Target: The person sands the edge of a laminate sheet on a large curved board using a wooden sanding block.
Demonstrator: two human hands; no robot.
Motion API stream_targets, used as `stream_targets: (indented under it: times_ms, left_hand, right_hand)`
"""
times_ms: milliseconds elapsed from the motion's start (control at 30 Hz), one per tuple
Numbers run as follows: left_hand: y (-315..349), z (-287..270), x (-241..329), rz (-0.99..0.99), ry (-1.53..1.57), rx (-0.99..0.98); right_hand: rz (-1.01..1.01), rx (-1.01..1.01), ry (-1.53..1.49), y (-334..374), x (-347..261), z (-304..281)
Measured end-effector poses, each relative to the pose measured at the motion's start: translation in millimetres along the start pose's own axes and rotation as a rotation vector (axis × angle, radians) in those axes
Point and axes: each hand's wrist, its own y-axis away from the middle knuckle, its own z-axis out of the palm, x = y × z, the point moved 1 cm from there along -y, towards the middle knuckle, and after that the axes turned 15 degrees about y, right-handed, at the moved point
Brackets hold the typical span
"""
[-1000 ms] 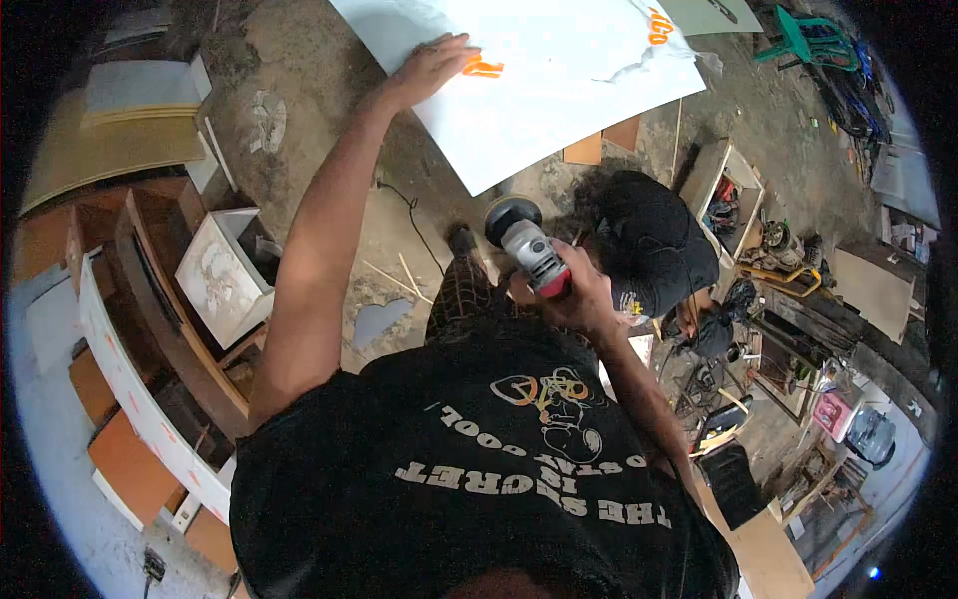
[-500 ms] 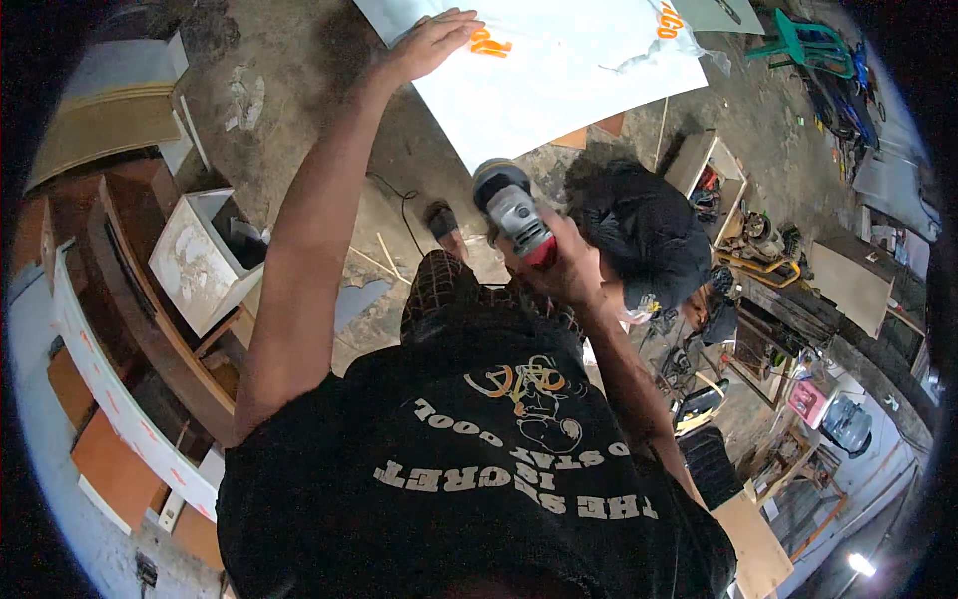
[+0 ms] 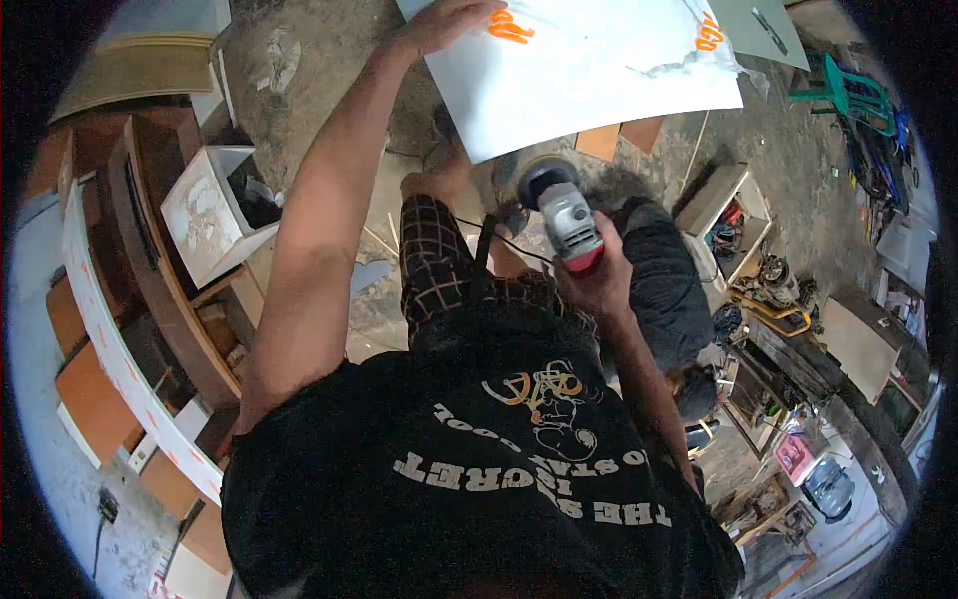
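My right hand (image 3: 602,275) grips an angle grinder (image 3: 569,220), a grey tool with a red rear end and a round disc at its head. The disc sits close to the near edge of a large white sheet (image 3: 589,95); whether they touch I cannot tell. A dark cord trails from the tool past my legs. My left arm reaches far forward, and my left hand (image 3: 454,25) lies flat, fingers stretched out, on the sheet's left side by an orange marking (image 3: 509,27). The fingertips are partly cut off at the top of the view.
A person in dark clothes (image 3: 659,285) crouches close on my right. Beyond stands an open wooden box (image 3: 733,225) with tools inside. To the left are a worn white cabinet (image 3: 205,215) and long brown panels (image 3: 150,240). A green plastic chair (image 3: 848,95) lies at the far right.
The view has shifted, and the sheet sits higher and farther right in it. My right hand has carried the grinder right, along the sheet's near edge. My left hand stays on the sheet.
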Motion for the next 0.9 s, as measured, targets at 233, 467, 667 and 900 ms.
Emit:
stream_targets:
  times_ms: [233,467,667,900]
  left_hand:
    - [-3,3,1,-0.047,0.057,0.05]
    - [-3,3,1,-0.012,-0.057,0.014]
    - [0,4,-2,0.098,-0.236,-0.014]
    - [3,7,1,0.152,-0.373,0.05]
  right_hand:
    - [-0.254,0.04,0.059,-9,-6,18]
    - [-0.203,-0.073,0.104,-19,-33,26]
    - [0.075,-0.076,0.051,-24,-47,9]
    - [0.324,0.078,0.16,22,-15,4]
